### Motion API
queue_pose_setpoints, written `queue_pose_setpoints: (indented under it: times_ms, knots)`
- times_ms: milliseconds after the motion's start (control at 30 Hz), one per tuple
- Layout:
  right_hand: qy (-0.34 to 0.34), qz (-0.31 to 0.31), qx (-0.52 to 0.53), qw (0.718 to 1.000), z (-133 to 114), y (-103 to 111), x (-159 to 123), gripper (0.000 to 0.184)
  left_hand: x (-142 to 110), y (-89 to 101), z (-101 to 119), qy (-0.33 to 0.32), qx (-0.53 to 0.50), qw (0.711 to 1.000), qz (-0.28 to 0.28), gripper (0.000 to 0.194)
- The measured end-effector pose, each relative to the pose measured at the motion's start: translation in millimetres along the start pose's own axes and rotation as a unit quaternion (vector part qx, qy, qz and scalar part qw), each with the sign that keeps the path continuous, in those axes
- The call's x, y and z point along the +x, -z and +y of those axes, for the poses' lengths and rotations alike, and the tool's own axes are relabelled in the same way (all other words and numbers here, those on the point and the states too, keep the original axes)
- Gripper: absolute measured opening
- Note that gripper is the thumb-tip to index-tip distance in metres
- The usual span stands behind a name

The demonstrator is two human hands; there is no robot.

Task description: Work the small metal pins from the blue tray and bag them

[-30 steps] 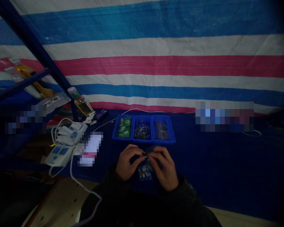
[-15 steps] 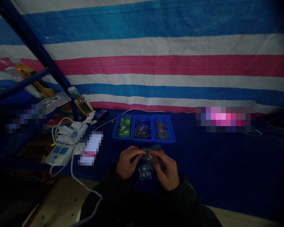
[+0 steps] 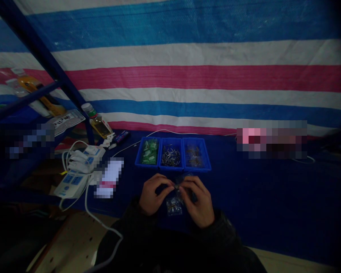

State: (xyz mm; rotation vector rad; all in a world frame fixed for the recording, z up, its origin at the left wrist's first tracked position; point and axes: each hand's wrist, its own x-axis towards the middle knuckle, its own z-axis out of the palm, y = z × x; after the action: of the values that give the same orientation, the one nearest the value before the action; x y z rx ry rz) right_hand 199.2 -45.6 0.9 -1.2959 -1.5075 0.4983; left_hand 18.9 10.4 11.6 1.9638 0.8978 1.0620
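Note:
My left hand (image 3: 152, 195) and my right hand (image 3: 197, 201) meet over the dark blue table cover, fingertips pinched together on a small part (image 3: 176, 186) too tiny to name. A clear plastic bag (image 3: 174, 204) of small metal pieces lies just under the fingers, between the two hands. Right behind my hands stand three blue bins side by side: the left bin (image 3: 147, 151) with green parts, the middle bin (image 3: 171, 155) with silvery pins, and the right bin (image 3: 195, 154) with darker parts.
White power strips (image 3: 74, 174) with cords lie at the left. A bottle of yellow liquid (image 3: 98, 123) leans by a blue shelf post (image 3: 59, 76). A striped tarp (image 3: 187, 76) hangs behind the table. A white cable (image 3: 102, 227) runs past my left sleeve.
The hands stayed together over the bag. The right hand dipped toward me half a second ago, then rose back; the fingers shifted slightly on the small part.

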Motion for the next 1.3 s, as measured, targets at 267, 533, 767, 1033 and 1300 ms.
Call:
queue_pose_setpoints:
  times_ms: [267, 533, 767, 1033, 1300]
  knots:
    - [-0.036, 0.018, 0.024, 0.999, 8.8, -5.2, -7.1, 0.015, -0.7, -1.1, -2.5, 0.017, -0.004, 1.0, 0.0, 0.013]
    - [-0.005, 0.005, 0.023, 1.0, 5.9, -3.3, -4.7, 0.018, 2.2, 0.3, -0.8, -0.003, -0.001, 1.0, 0.001, 0.011]
    - [-0.01, -0.03, 0.035, 0.999, 5.8, 2.5, -7.4, 0.025, 2.9, 1.6, -1.9, -0.016, 0.018, 1.0, 0.012, 0.004]
    - [-0.002, -0.013, 0.027, 1.0, 5.6, -1.5, -4.8, 0.015, 2.6, 2.1, -0.5, -0.022, 0.045, 0.999, 0.018, 0.007]
    - [0.006, -0.004, 0.006, 1.0, 2.0, 0.2, -1.8, 0.012, 0.4, 0.0, -0.2, 0.004, 0.01, 1.0, -0.017, 0.007]
